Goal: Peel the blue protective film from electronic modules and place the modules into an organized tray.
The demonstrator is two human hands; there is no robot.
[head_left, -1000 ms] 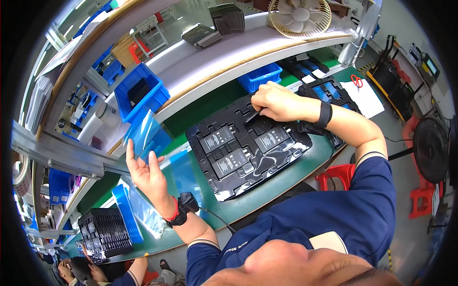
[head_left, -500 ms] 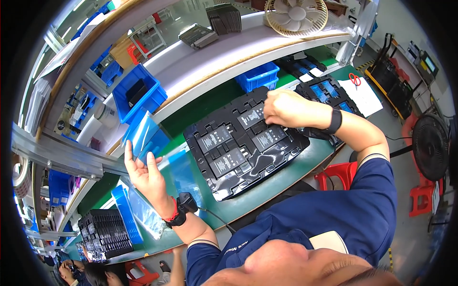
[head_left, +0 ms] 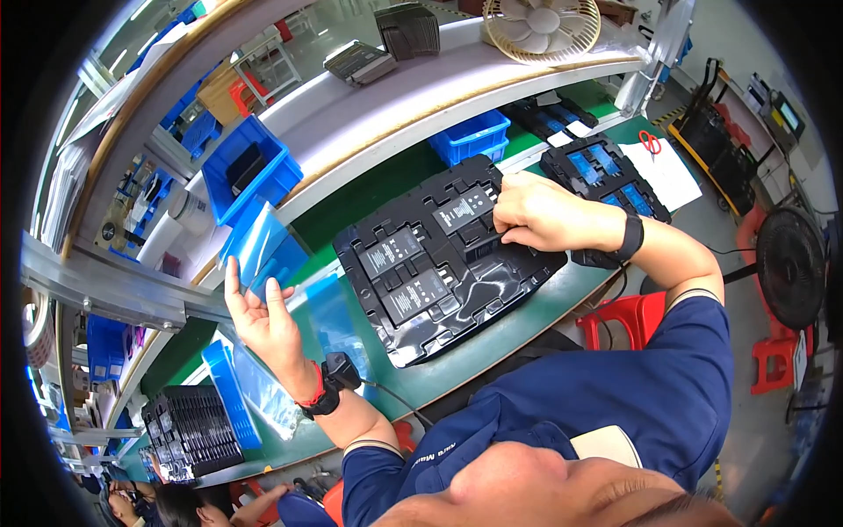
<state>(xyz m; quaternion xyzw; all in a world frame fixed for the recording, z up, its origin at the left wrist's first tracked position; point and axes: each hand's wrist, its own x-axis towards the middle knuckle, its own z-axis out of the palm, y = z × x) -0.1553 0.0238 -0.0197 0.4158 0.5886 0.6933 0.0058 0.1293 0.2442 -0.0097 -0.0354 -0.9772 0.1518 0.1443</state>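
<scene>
The green bench [head_left: 408, 379] is crossed by most of the things in view, and it is overhung on its far side by a white shelf [head_left: 351, 114]. On the bench, in front of the person, a large black moulded tray [head_left: 479, 306] is laid. To its right, a smaller dark tray [head_left: 606, 176] is seen, with blue pieces set in it. By the shelf, to the left, a blue bin [head_left: 269, 191] is placed, in which something dark is contained.

The right hand [head_left: 549, 215] is held over the right part of the large tray; its grip is nearly closed, with the fingers curled down at a pocket, and whether anything is pinched there cannot be told. The left hand [head_left: 268, 329] is raised to the left of the tray, its thumb and forefinger spread apart. Its upper fingers are met by a clear blue film [head_left: 256, 237]; whether this is gripped cannot be told.

In the tray's pockets, flat black packs [head_left: 392, 252] are seated, three being plainly seen.
</scene>
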